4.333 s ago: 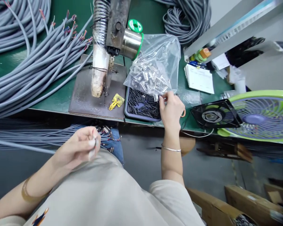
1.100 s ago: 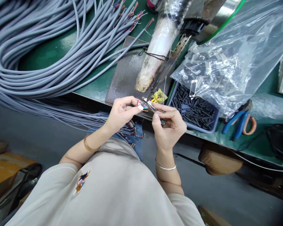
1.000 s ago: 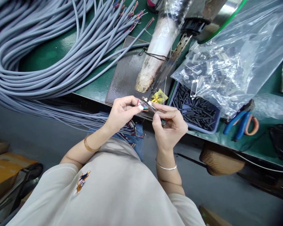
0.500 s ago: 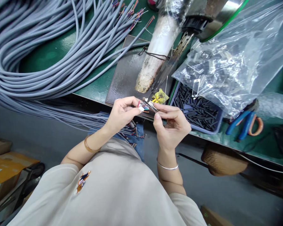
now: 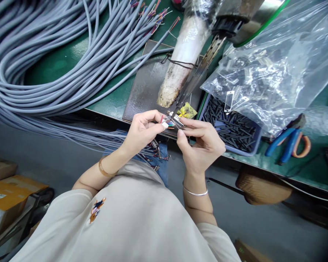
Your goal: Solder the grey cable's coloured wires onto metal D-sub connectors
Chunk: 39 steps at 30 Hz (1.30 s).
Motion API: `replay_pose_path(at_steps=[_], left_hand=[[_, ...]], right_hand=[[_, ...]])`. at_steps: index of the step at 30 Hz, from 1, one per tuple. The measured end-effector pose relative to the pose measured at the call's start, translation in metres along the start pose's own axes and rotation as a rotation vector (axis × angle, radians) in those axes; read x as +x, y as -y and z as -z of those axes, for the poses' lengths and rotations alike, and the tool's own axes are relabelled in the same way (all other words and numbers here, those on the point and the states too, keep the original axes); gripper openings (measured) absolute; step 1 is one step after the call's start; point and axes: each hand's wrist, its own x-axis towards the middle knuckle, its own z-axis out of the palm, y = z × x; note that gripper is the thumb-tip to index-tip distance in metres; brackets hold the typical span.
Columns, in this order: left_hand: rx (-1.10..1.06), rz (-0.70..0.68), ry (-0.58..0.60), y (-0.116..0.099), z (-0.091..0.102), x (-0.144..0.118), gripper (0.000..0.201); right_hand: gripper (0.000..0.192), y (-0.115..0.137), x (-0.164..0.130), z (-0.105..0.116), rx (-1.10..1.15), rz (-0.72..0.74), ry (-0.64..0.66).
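Observation:
My left hand [image 5: 143, 130] pinches the stripped end of a grey cable, its coloured wires [image 5: 168, 124] fanned out at my fingertips. My right hand [image 5: 203, 145] holds a small metal connector [image 5: 177, 120] against those wire ends. Both hands meet just in front of the green bench's edge [image 5: 109, 105], below the dark metal plate [image 5: 147, 87]. More finished cable ends with connectors [image 5: 155, 153] lie in my lap.
Thick bundles of grey cable [image 5: 43, 58] cover the bench's left. A soldering fixture with a wrapped handle [image 5: 180, 62] stands on the plate. A blue tray of black sleeves [image 5: 229, 127], a clear bag of connectors [image 5: 270, 72] and blue-handled cutters [image 5: 289, 142] lie right. Cardboard boxes [image 5: 5, 193] sit on the floor.
Earlier my right hand reached at the bag of connectors while the left waited in my lap. Now both hands are together at the wire ends, barely moving over the last second.

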Motion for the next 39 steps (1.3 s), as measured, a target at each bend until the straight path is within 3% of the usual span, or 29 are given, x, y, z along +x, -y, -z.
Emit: replay_pose_path(at_steps=[11,18,23,31,39], left_hand=[[-0.010,0.073,0.003,0.0036,0.0024,-0.0017,0.021],[-0.034,0.086,-0.008,0.0038,0.0016,-0.0034,0.024],[-0.035,0.091,-0.008,0.0055,0.0023,-0.0031,0.024],[-0.004,-0.018,-0.016,0.0034,-0.0009,-0.0001,0.021],[0.024,-0.011,-0.010,0.0046,0.0008,0.0002,0.025]], right_hand=[[0.013,-0.0059,-0.0048,-0.0009,0.012,0.059,-0.013],[0.012,-0.0048,-0.0044,-0.0012,0.056,-0.035,-0.008],[0.011,-0.0060,-0.0051,-0.0011,0.047,-0.025,0.006],[0.013,-0.0044,-0.0028,-0.0028,0.039,0.007,-0.030],[0.012,-0.0049,-0.0010,-0.0027,-0.013,0.033,-0.012]])
